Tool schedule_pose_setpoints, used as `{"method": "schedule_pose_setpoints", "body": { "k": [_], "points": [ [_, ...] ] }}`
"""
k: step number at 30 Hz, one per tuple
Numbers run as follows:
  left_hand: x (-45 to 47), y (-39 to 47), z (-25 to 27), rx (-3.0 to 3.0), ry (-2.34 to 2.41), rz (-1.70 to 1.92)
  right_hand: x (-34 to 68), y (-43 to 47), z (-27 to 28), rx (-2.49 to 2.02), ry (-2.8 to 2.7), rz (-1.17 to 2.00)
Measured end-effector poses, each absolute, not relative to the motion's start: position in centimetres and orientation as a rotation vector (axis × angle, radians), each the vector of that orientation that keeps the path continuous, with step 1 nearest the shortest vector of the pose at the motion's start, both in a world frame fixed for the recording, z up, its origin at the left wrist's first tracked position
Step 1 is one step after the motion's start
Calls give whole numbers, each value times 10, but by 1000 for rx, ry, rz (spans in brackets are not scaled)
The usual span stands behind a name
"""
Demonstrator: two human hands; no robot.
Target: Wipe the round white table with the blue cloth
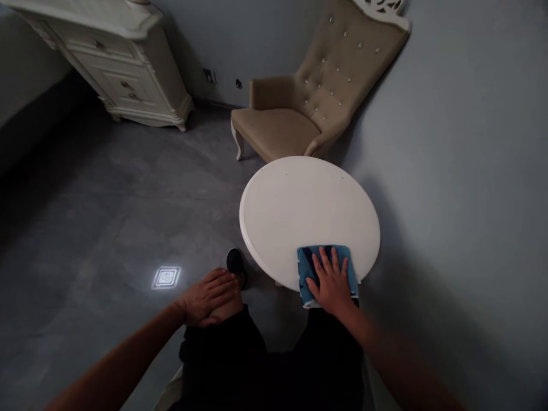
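A round white table [295,211] stands in front of my knees. On its near right edge lies a folded blue cloth [305,274] with dark patches and a white border at its near side. My right hand [333,284] rests flat on the cloth with its fingers spread, pressing it from above. Over my bare left knee lies my left hand [212,295], its fingers stretched out and holding nothing. A few small dark specks show near the table's far rim.
Behind the table is a beige tufted armchair [278,128], close against the grey wall [462,148] that runs along the right. A cream cabinet [115,74] with drawers stands at the back left. A dark shoe [234,261] and a bright floor drain [166,277] are left of the table.
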State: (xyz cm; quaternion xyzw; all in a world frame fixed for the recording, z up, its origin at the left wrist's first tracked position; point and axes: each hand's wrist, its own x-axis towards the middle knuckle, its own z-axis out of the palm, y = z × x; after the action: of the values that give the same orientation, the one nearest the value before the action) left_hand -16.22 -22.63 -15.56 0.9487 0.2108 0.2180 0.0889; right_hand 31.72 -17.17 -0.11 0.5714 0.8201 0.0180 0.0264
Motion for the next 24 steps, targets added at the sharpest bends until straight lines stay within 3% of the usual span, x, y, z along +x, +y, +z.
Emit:
{"method": "schedule_pose_setpoints", "body": {
  "k": [5, 16, 20, 24],
  "points": [
    [-167, -228, -156, 2790, 629, 663, 306, -70, 16, 1803, 2445, 88],
    [-176, -238, -157, 2642, 749, 527, 285, 254, 26, 2120, 2295, 115],
    [-181, -240, -157, 2644, 753, 508, 287, 304, 20, 2149, 2260, 158],
    [-185, -234, -161, 2688, 668, 557, 287, 298, 20, 2160, 2281, 158]
  ]
}}
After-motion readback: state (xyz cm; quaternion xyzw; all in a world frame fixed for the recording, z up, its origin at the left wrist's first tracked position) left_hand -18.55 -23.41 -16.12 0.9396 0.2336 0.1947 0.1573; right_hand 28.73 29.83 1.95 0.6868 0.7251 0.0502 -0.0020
